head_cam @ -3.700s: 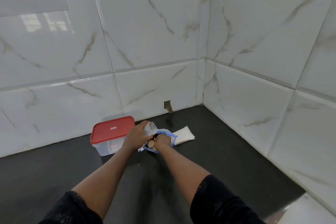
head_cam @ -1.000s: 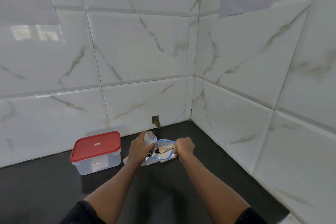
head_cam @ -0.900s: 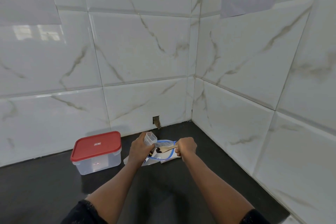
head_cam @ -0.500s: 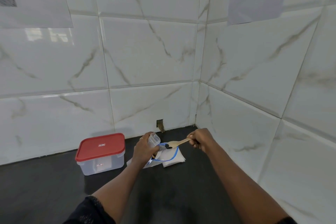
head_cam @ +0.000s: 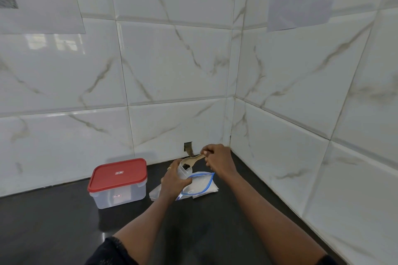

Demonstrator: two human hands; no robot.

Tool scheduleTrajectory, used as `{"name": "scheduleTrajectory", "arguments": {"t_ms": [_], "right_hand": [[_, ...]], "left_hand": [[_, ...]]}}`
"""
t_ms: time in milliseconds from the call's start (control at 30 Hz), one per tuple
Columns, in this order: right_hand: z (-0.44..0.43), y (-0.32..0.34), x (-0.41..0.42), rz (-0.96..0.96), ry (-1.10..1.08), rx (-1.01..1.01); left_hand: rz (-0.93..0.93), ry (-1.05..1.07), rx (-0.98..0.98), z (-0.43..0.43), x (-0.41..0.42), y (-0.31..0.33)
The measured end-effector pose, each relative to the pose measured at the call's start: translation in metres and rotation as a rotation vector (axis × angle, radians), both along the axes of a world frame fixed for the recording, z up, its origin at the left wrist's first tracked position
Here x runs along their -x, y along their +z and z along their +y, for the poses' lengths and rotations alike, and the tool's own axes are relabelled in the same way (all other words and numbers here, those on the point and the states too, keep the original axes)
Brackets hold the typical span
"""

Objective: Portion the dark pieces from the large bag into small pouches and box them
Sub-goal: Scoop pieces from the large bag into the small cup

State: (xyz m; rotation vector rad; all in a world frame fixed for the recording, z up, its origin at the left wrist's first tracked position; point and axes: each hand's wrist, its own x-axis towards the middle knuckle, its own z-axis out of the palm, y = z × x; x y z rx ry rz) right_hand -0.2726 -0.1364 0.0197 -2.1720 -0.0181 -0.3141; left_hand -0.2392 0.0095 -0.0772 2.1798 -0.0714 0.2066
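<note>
Some dark pieces [head_cam: 186, 165] sit in the mouth of the small pouch [head_cam: 187, 173], right of the red-lid box [head_cam: 118, 180]. I should tip the wooden spoon [head_cam: 191, 159] slowly and low, so none spill. My left hand [head_cam: 172, 183] curls round the pouch. My right hand [head_cam: 217, 157] pinches the spoon handle. The large bag [head_cam: 201, 183] lies right of the box too.
</note>
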Motion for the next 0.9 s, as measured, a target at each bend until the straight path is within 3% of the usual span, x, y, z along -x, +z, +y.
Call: {"name": "scheduleTrajectory", "arguments": {"t_ms": [200, 500, 667, 833, 900], "right_hand": [[-0.003, -0.002, 0.007, -0.173, 0.103, 0.26], [-0.007, 0.002, 0.009, -0.148, 0.181, 0.267], [-0.01, 0.004, 0.01, -0.072, 0.193, 0.248], [-0.013, 0.007, 0.01, -0.107, 0.059, -0.008], [-0.016, 0.01, 0.007, -0.081, 0.033, -0.026]], "left_hand": [[-0.009, 0.007, 0.03, 0.001, 0.001, -0.003], [0.009, 0.002, 0.05, 0.0, 0.002, 0.004], [0.01, 0.001, 0.054, 0.003, 0.007, 0.009], [0.019, 0.001, 0.041, 0.009, 0.013, 0.013], [0.016, 0.007, 0.043, 0.014, 0.013, 0.014]]}}
